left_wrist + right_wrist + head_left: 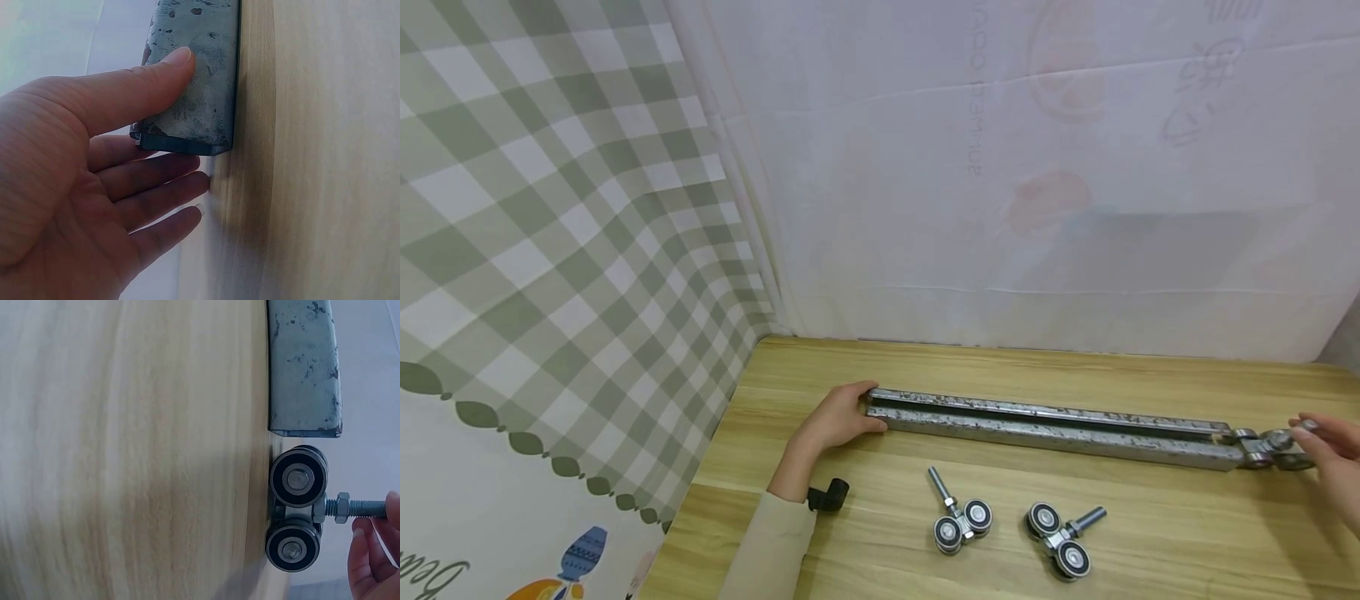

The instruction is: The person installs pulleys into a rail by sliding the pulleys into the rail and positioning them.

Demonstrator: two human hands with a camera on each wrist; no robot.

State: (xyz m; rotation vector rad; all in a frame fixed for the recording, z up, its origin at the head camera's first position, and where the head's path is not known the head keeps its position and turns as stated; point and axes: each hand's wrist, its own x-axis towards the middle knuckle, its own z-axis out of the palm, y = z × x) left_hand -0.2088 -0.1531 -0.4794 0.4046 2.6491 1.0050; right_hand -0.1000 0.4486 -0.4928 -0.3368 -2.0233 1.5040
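Observation:
A long slotted metal rail, scuffed and spotted with rust, lies across the wooden table. At its left end my left hand grips it, the thumb against one side face and other fingers behind the end. Just off the right end is a wheeled roller trolley, its wheels close to the rail's end with a narrow gap in the right wrist view. My right hand pinches the trolley's threaded bolt between thumb and fingers. Part of that hand is outside the head view.
Two more roller trolleys, one on the left and one on the right, lie on the table in front of the rail. A white printed sheet hangs behind; a checked cloth hangs at the left.

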